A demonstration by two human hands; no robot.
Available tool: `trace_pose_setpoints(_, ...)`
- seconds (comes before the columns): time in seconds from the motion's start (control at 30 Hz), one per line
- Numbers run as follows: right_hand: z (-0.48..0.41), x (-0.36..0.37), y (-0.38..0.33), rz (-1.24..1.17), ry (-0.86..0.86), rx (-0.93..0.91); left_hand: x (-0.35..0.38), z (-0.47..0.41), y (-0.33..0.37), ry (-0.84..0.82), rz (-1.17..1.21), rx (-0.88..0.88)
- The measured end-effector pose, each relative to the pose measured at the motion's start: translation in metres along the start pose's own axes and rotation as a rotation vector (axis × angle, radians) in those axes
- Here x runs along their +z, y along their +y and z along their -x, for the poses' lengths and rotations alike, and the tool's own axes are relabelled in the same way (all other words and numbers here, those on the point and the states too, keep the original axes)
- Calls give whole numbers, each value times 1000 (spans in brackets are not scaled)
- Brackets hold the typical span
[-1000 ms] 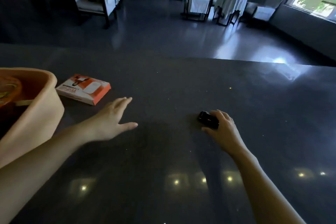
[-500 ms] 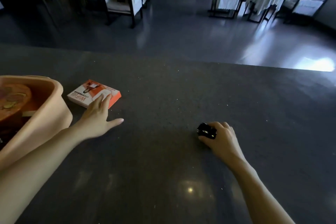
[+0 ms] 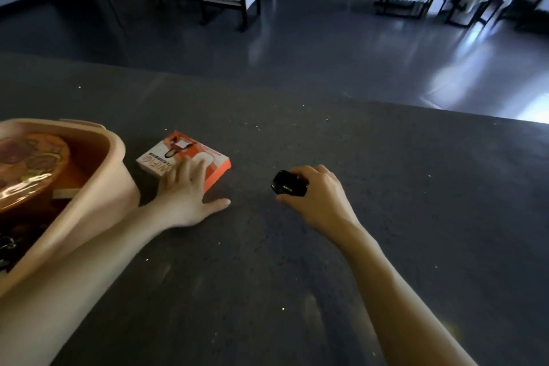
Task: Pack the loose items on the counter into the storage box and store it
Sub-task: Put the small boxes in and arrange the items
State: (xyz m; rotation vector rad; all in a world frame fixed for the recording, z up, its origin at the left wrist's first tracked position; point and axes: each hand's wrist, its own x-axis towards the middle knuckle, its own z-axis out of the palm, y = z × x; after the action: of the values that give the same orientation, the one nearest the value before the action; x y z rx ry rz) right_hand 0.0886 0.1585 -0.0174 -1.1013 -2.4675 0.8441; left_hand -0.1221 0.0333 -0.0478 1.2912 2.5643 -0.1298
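The left hand (image 3: 184, 199) has slid forward since a moment ago, its spread fingers now lying flat on the orange-and-white carton (image 3: 190, 159), thumb out on the dark bench (image 3: 386, 187). The carton lies just beside the peach storage box (image 3: 98, 190), which already holds things. Well apart to the right, the right hand (image 3: 318, 196) is curled around a small black object (image 3: 288, 186).

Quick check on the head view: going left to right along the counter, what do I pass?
Peach storage box → orange and white carton, with the left hand lying flat on its near edge → small black object → right hand, its grip closed around that object.
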Motion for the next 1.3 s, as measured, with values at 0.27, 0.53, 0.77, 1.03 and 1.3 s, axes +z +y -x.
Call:
trace_pose_setpoints(0.27,-6,11,2,-46,-41,13,-48,3,-15,-282,-91,185)
trace_pose_setpoints(0.53,-1,10,4,-48,-61,33,-41,-22,-7,-211,-236,208)
trace_pose_setpoints(0.77,10,-1,-3,-49,28,85,-30,-1,16,-255,-265,246)
trace_pose_setpoints(1.03,31,-25,-41,-26,158,-16,-82,39,18,74,125,176)
trace_pose_setpoints(1.3,52,-39,-117,-197,149,-171,-170,151,-64,391,472,-38)
